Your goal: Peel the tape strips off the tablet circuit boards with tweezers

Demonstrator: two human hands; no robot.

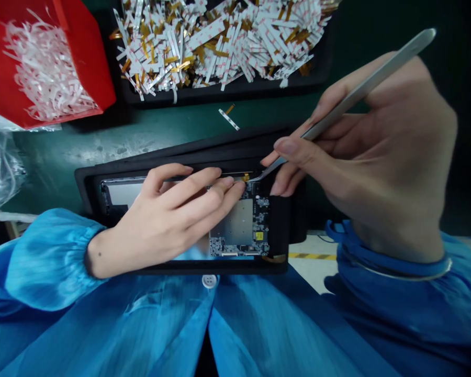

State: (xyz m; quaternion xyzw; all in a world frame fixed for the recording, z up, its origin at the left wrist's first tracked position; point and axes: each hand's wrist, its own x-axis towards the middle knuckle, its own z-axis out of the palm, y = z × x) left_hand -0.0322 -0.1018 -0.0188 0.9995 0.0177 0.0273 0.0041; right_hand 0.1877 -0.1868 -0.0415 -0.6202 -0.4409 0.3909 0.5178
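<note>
The right hand [371, 157] is clamped on steel tweezers [367, 86], their tip at a thin gold ribbon [245, 178] on a circuit board [239, 222] in a black holder [82, 183]. The left hand [168, 214] lies open on the board. A slip could tear the ribbon or scratch the board.

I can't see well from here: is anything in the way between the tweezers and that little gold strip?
Nothing visible is. The tip of the steel tweezers sits at the gold strip. The left hand rests beside it on the circuit board, not between them.
</note>
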